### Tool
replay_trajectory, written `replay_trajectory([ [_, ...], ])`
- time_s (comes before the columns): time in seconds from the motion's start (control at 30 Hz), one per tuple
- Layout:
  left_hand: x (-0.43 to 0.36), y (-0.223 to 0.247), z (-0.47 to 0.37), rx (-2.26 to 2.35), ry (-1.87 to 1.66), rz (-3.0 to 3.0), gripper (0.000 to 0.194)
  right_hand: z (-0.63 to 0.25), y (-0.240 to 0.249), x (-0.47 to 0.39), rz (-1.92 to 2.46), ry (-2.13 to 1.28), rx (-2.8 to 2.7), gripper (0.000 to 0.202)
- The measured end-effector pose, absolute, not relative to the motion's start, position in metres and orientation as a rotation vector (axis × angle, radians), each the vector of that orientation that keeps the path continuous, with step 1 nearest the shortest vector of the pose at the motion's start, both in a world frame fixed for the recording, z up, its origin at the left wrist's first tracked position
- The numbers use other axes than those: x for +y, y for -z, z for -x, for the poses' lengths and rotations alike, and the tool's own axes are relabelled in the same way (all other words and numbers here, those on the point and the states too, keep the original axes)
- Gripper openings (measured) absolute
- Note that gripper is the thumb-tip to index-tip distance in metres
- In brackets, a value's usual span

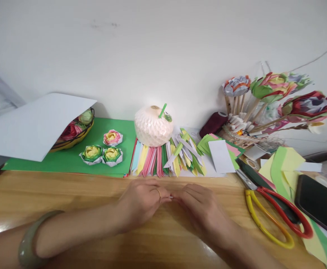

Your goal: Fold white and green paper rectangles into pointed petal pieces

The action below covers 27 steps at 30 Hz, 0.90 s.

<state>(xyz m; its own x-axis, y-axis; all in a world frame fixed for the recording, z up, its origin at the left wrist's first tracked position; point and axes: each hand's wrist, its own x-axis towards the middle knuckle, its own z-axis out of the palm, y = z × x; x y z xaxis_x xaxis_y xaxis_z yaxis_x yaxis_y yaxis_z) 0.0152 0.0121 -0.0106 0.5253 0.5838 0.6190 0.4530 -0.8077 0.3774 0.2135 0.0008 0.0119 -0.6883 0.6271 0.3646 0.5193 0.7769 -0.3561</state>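
Over the wooden table, my left hand (pixel 144 200) and my right hand (pixel 198 203) meet at the fingertips, both closed in a pinch. A small sliver of white paper (pixel 171 197) shows between them; the rest of it is hidden by the fingers. Just beyond my hands lies a row of folded paper strips (pixel 155 160) in pink, yellow, green and white. More folded strips (pixel 187 151) are heaped loosely at its right end. Squares of cut paper (pixel 221 155), white on top of green and pink, sit to the right of that heap.
A coconut (pixel 153 127) with a green straw stands behind the strips. Left are three paper lotus flowers (pixel 113 155) on green sheets and a basket (pixel 89 130) partly under white paper (pixel 40 119). Right are scissors (pixel 270 205), a phone (pixel 317 201), thread (pixel 214 123) and stemmed paper flowers (pixel 272 87).
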Motion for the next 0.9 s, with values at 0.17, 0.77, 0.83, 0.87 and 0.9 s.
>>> replay_trajectory([
  [0.17,0.011,0.01,-0.014,0.842,-1.127,-2.586,0.035,-0.219,-0.013,0.001,0.859,-0.481,-2.559,0.024],
  [0.77,0.009,0.01,-0.012,0.823,-0.93,-2.733,0.041,-0.214,-0.009,-0.009,0.871,-0.179,-2.589,0.03],
  [0.83,0.01,0.012,-0.012,0.847,-0.99,-2.784,0.044,-0.213,-0.013,-0.009,0.884,-0.222,-2.61,0.024],
  [0.87,0.01,0.012,-0.012,0.859,-1.007,-2.807,0.045,-0.213,-0.015,-0.008,0.906,-0.269,-2.614,0.02],
  [0.9,0.01,0.012,-0.012,0.864,-1.014,-2.825,0.044,-0.213,-0.016,-0.008,0.922,-0.327,-2.611,0.017],
])
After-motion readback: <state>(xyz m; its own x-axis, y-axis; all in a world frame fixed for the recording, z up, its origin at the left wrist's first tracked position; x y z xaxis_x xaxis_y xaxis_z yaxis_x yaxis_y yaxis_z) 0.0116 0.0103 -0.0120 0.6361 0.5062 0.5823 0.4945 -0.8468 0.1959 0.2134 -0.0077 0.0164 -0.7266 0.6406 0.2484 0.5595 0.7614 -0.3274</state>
